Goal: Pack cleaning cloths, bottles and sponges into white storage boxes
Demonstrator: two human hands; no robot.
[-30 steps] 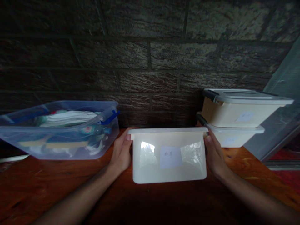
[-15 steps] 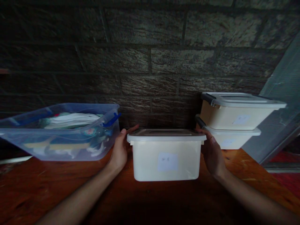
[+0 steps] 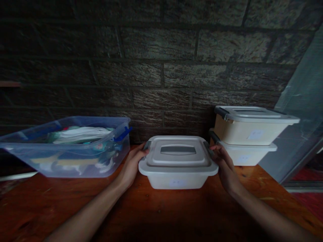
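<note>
A white lidded storage box [image 3: 178, 179] is at the middle of the wooden table, its lid facing up and a small paper label on its front. My left hand [image 3: 132, 164] is closed on the left end of the box, thumb by the grey latch. At the right end my right hand [image 3: 225, 166] grips the side, fingers at the other latch. The box's underside is hidden, so whether it rests fully on the table I cannot tell.
On the left stands a clear blue-tinted bin [image 3: 75, 164] holding white cloth-like items and packages. Two more lidded boxes [image 3: 249, 132] are stacked at the right. A dark brick wall [image 3: 161, 74] rises behind the wooden table [image 3: 151, 215].
The box has tipped from showing mostly its front to showing its lid top. Both hands moved with it, and the left thumb now lies by the latch. The camera view has shifted slightly.
</note>
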